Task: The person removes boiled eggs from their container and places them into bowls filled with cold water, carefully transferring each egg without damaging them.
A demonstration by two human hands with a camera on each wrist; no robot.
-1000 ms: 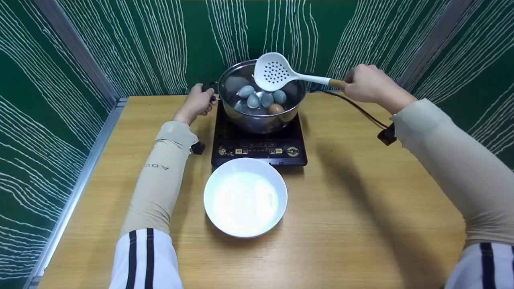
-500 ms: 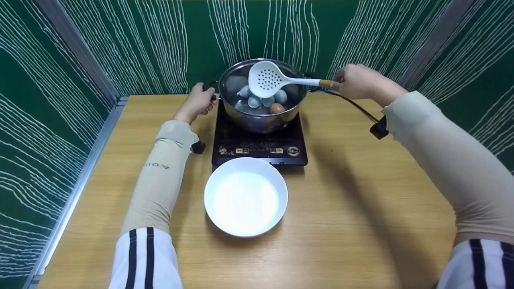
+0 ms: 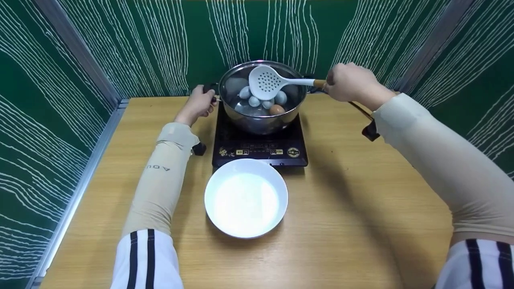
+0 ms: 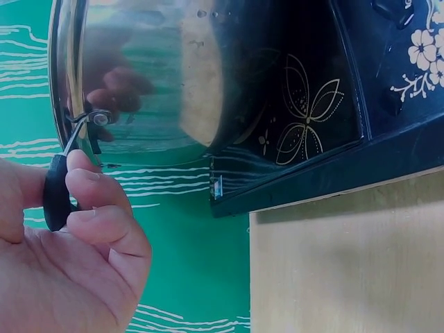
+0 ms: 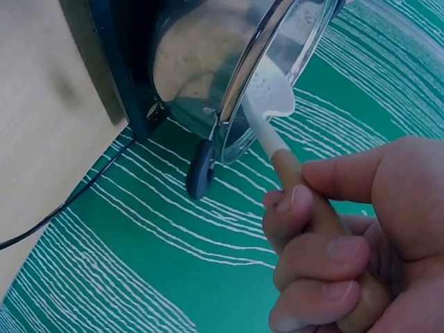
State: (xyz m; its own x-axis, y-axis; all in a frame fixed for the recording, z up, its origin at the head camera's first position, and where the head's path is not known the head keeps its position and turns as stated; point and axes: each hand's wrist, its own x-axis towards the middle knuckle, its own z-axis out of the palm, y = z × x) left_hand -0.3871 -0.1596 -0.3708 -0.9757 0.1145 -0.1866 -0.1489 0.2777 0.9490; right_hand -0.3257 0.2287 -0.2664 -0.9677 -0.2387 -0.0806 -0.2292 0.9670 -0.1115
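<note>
My left hand [image 3: 197, 102] grips the black side handle [image 4: 57, 194] of a steel pot [image 3: 261, 122], thumb and fingers around it. In my right hand [image 3: 353, 83] is the wooden handle [image 5: 305, 187] of a white slotted skimmer [image 3: 266, 82], fingers curled about it. The skimmer's perforated head is tilted over the pot's opening, partly inside the rim. Several pale bluish eggs [image 3: 253, 101] and one brown egg [image 3: 277, 109] lie in the pot; the skimmer head covers part of some. Whether it touches any egg, I cannot tell.
The pot stands on a black induction cooker [image 3: 259, 152]. A white bowl [image 3: 246, 200] sits right in front of it on the wooden table [image 3: 345, 241]. A black cord [image 5: 66, 205] runs from the cooker's rear right. Green patterned walls [image 3: 160, 44] enclose the back and sides.
The right hand has moved left, and the skimmer's head has come down and slightly left toward the eggs in the pot. My left hand stays on the pot handle.
</note>
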